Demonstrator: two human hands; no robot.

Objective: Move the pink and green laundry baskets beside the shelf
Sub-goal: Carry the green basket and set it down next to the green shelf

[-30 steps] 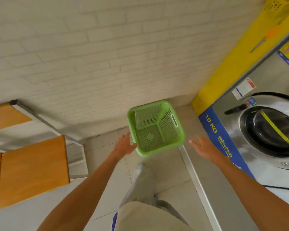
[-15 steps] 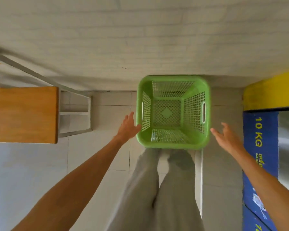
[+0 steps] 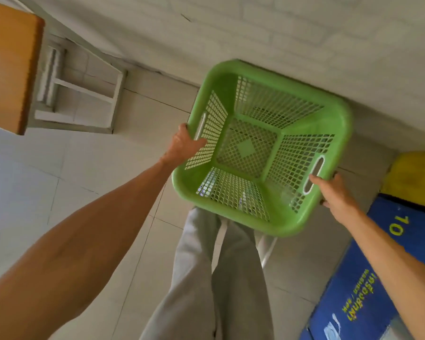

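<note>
A green mesh laundry basket (image 3: 334, 114) is right in front of me, close to the white brick wall, and it holds nothing. My left hand (image 3: 183, 144) grips its left rim by the handle slot. My right hand (image 3: 335, 192) grips its right rim by the other handle slot. The basket is tilted, its near edge above my legs. The shelf (image 3: 8, 67) with wooden boards and a white metal frame stands at the upper left. No pink basket is in view.
A white brick wall (image 3: 280, 28) runs across the top. A blue and yellow washing machine panel (image 3: 368, 278) stands at the right. Pale floor tiles (image 3: 35, 168) stretch between the shelf and my grey trouser legs (image 3: 214, 278).
Both hands have closed on the basket's two side rims; before they were open beside it. The basket now looks tilted and nearer, and the view has turned.
</note>
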